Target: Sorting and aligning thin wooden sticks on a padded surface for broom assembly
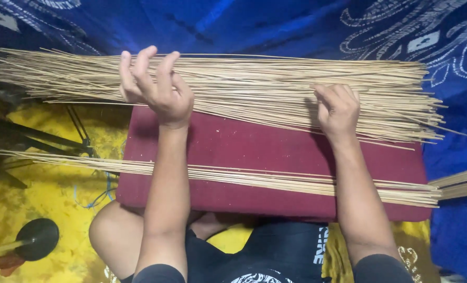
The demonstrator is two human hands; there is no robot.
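A wide pile of thin pale bamboo sticks (254,84) lies across the far edge of a dark red board (254,147) resting on my lap. My left hand (157,86) is raised over the pile's left part, fingers curled and apart, a few sticks seeming to pass under its fingertips. My right hand (338,107) rests palm down on the right part of the pile, fingers bent onto the sticks. A thinner row of the same sticks (275,181) crosses the near side of the board under both forearms.
Blue patterned cloth (254,23) covers the area beyond the board and to the right. Yellow cloth (50,194) lies at the left, with a black tripod stand (39,139) and a round black base (37,238). More sticks (461,181) poke in at the right edge.
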